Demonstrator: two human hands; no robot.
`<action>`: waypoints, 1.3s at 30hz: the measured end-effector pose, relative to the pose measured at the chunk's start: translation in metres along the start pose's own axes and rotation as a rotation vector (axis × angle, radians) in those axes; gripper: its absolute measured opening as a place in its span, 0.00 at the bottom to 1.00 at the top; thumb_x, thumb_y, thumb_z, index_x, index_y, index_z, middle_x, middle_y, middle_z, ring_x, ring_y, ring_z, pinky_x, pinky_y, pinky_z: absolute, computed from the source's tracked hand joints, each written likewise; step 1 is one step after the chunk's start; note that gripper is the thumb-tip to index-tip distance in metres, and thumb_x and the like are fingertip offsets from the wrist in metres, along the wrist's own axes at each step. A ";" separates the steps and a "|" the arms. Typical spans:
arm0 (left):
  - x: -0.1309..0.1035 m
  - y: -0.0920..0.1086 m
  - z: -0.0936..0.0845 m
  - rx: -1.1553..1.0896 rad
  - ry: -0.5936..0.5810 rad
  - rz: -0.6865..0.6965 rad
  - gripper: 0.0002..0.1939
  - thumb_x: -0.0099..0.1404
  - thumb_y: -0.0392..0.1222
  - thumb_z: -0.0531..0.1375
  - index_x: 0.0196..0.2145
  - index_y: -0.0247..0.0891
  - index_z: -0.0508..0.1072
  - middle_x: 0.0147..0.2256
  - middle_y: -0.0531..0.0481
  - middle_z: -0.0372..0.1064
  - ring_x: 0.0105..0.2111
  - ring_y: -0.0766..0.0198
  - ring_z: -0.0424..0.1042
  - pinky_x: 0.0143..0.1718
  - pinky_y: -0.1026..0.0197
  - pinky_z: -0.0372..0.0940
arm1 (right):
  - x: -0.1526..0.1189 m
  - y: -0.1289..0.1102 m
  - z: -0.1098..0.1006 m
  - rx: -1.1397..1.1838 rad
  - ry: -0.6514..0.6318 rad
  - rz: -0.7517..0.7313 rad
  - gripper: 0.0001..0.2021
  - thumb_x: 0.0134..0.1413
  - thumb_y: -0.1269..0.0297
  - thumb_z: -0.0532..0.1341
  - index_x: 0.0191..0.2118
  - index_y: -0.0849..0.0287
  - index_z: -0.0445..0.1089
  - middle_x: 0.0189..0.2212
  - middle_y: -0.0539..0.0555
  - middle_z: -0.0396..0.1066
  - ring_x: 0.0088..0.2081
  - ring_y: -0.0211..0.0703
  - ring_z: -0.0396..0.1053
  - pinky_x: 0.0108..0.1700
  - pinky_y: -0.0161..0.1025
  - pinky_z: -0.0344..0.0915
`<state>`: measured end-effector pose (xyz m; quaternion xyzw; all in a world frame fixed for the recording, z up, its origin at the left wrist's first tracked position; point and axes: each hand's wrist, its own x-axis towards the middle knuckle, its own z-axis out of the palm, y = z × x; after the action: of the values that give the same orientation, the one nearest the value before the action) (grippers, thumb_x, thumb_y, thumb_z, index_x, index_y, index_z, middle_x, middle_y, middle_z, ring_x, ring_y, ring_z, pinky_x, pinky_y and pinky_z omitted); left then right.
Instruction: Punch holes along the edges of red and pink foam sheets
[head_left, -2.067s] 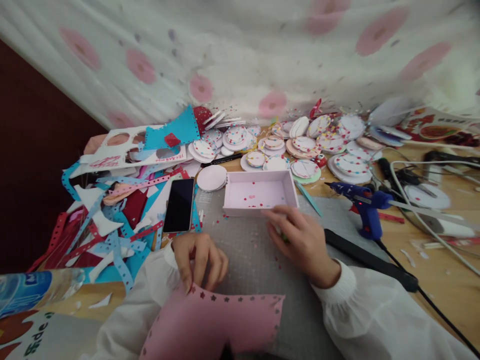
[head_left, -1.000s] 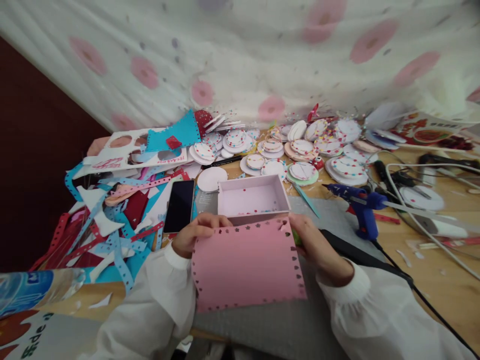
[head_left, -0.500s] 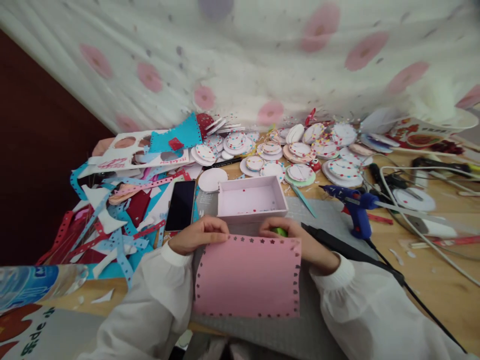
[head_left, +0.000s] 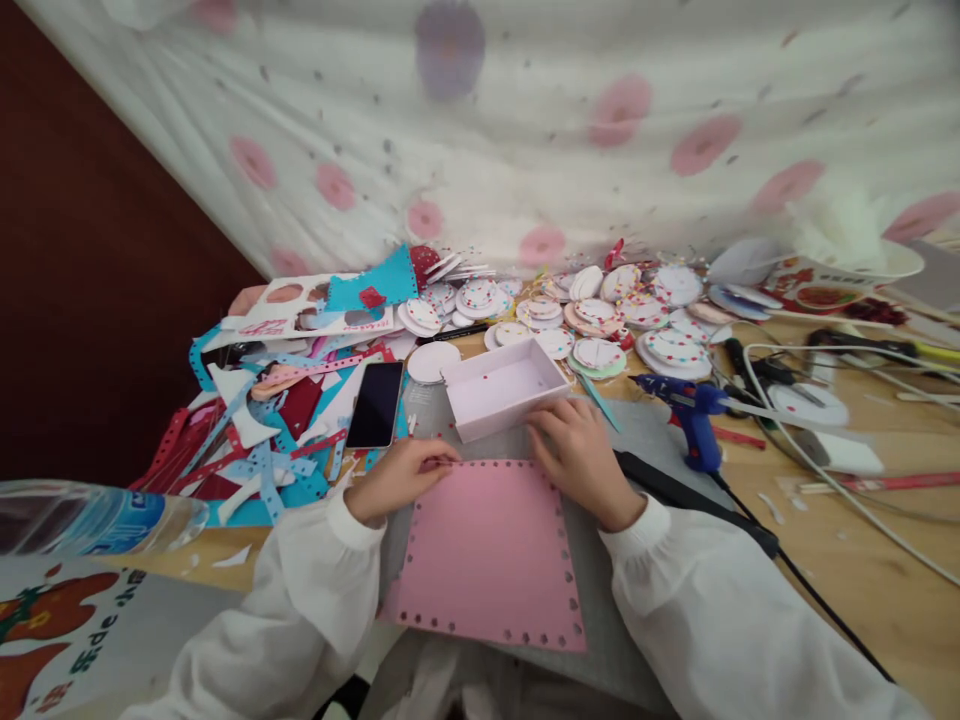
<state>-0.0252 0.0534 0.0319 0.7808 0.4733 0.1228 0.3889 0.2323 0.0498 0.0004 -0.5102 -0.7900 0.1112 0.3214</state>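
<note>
A pink sheet of paper with small flower-shaped holes along its edges lies over the grey mat in front of me. My left hand pinches its top left corner between thumb and fingers. Beyond the sheet sits a shallow, open white box, turned at an angle, with small red dots inside. My right hand reaches over the sheet's top right corner, fingers stretched out and their tips against the box's near right corner. Its palm side is hidden.
Layered paper discs with coloured beads line the back. To the left lie a phone, punched paper scraps and a water bottle. A blue glue gun with cables stands at right, near a black tool.
My right hand has left the sheet's top edge and moved to the box, which now sits turned at an angle. The green item at that hand is no longer visible. The sheet lies lower.
</note>
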 end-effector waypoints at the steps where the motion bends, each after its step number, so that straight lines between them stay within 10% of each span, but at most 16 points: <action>1: -0.003 0.002 0.003 0.008 0.019 -0.003 0.09 0.63 0.37 0.56 0.37 0.35 0.76 0.33 0.49 0.77 0.33 0.64 0.74 0.34 0.66 0.64 | -0.002 -0.005 -0.003 -0.016 -0.018 -0.048 0.09 0.58 0.68 0.56 0.42 0.60 0.72 0.41 0.58 0.70 0.43 0.51 0.62 0.47 0.49 0.55; 18: -0.031 -0.022 0.041 0.784 0.379 0.572 0.16 0.70 0.32 0.49 0.48 0.35 0.73 0.45 0.44 0.76 0.44 0.61 0.76 0.43 0.59 0.72 | -0.042 -0.024 0.019 -0.239 -0.132 -0.422 0.10 0.63 0.73 0.53 0.39 0.61 0.72 0.29 0.54 0.68 0.31 0.43 0.61 0.31 0.40 0.58; 30: -0.040 -0.029 0.059 0.859 0.416 0.523 0.20 0.69 0.29 0.45 0.54 0.33 0.68 0.49 0.41 0.72 0.50 0.60 0.72 0.47 0.60 0.70 | -0.051 -0.026 0.025 -0.220 -0.138 -0.347 0.12 0.64 0.73 0.51 0.44 0.62 0.71 0.32 0.56 0.70 0.33 0.43 0.63 0.34 0.39 0.64; 39: -0.044 -0.009 0.051 0.869 0.216 0.384 0.22 0.66 0.28 0.45 0.55 0.30 0.66 0.53 0.41 0.70 0.52 0.58 0.70 0.53 0.54 0.65 | -0.058 -0.039 0.023 -0.301 -0.202 -0.208 0.15 0.57 0.76 0.55 0.48 0.63 0.70 0.34 0.56 0.71 0.35 0.49 0.64 0.40 0.48 0.65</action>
<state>-0.0262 -0.0062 -0.0009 0.9269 0.3658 0.0636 -0.0543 0.2052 -0.0150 -0.0208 -0.4542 -0.8744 0.0088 0.1702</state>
